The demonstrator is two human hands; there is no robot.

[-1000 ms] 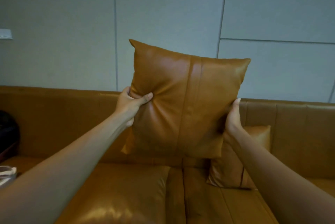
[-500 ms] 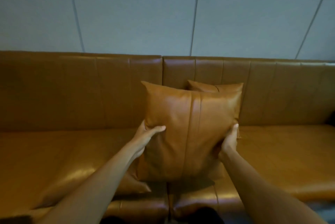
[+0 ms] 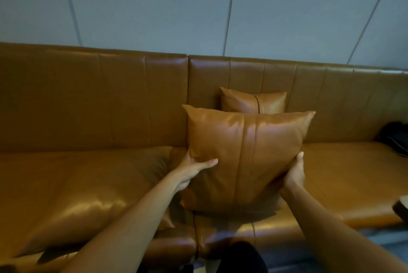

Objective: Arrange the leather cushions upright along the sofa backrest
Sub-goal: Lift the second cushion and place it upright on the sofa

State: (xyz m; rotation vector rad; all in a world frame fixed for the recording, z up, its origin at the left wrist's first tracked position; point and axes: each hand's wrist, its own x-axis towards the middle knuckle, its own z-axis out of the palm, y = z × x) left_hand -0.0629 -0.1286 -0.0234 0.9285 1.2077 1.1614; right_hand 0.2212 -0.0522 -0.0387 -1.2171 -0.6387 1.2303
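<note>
I hold a tan leather cushion upright over the middle of the sofa seat, its lower edge at or just above the seat. My left hand grips its left side, thumb across the front. My right hand clasps its lower right edge. Behind it a second tan cushion stands upright against the sofa backrest, mostly hidden. A third large cushion lies flat on the left seat, under my left forearm.
A dark bag rests on the seat at the far right. A dark table corner juts in at the right edge. Grey wall panels rise behind the sofa. Bare seat stretches to the right of the held cushion.
The cushion has come down from in front of the wall to the seat, in front of the standing cushion. My view has tilted down and swung right, revealing the bag.
</note>
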